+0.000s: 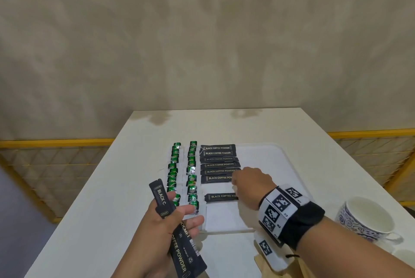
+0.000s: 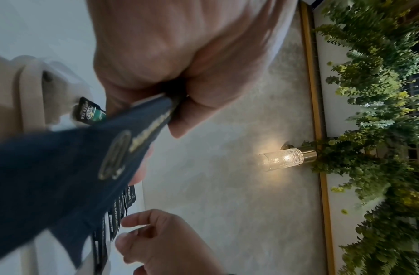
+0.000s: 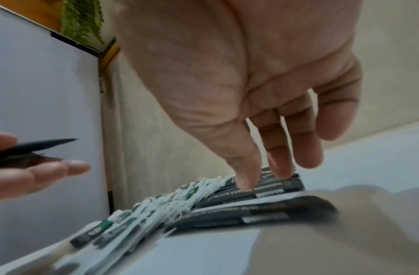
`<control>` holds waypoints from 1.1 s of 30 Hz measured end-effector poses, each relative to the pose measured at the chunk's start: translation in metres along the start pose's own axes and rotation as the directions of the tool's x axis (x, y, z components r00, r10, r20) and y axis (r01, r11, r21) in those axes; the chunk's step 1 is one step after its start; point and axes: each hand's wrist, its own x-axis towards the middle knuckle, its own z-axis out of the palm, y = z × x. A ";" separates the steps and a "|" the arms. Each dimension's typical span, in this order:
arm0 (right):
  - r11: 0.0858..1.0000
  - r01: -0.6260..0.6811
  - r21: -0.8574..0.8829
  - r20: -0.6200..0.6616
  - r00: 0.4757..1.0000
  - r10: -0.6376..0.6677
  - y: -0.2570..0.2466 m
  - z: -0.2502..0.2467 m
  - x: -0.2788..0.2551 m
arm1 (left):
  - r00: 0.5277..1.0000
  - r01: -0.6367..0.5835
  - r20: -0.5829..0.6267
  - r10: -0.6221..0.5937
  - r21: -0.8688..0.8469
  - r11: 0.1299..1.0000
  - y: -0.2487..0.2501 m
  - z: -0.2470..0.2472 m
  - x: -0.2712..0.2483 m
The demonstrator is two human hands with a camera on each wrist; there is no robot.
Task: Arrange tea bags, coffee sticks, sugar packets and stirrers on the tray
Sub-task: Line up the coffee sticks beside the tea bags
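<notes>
White rectangular plastic tray (image 1: 265, 156) flat on white table (image 1: 112, 199).

On tray, left side: 2 columns of small green foil tea bags (image 1: 192, 174), white tags and strings tangled between them. Just right of these: 1 column of flat black coffee sticks (image 1: 219, 162) printed "BLACK COFFEE POWDER", lying crosswise, 6 close together, then a gap, then 1 more black stick (image 1: 221, 196) nearer the front edge.

Right hand (image 1: 251, 184) over the column's right end, between the 6th stick and the separate one. In right wrist view, fingers (image 3: 281, 148) pointed downward and slightly apart, 2 tips pressed on the black sticks; nothing pinched.

Left hand (image 1: 166, 228) raised above table at tray's left front corner, thumb and fingers clamped on 2 more black coffee sticks (image 1: 179, 248), fanned apart, 1 end up, 1 end down.

Patterned blue-and-white ceramic cup (image 1: 368, 219) on table, well right of tray. Black wristband with square black-and-white markers (image 1: 283, 208) on right wrist.
</notes>
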 end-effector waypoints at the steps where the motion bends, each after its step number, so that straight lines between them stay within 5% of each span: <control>1: 0.999 0.035 0.009 -0.049 0.998 -0.035 -0.001 -0.001 -0.003 | 1.000 0.000 -0.002 0.000 -0.002 1.000 0.000 0.000 0.000; 7: 0.974 0.206 -0.098 0.073 0.977 -0.199 -0.018 0.010 -0.029 | 1.000 -0.001 0.005 0.001 -0.009 1.000 -0.003 -0.001 0.002; 24: 0.987 0.083 -0.135 0.092 0.993 -0.071 -0.035 0.008 -0.018 | 1.000 0.012 0.002 -0.012 0.000 1.000 -0.002 0.001 -0.003; 33: 0.989 0.133 -0.072 0.052 0.990 -0.129 -0.032 -0.002 -0.031 | 1.000 0.023 0.022 -0.021 -0.066 0.998 0.001 0.007 -0.005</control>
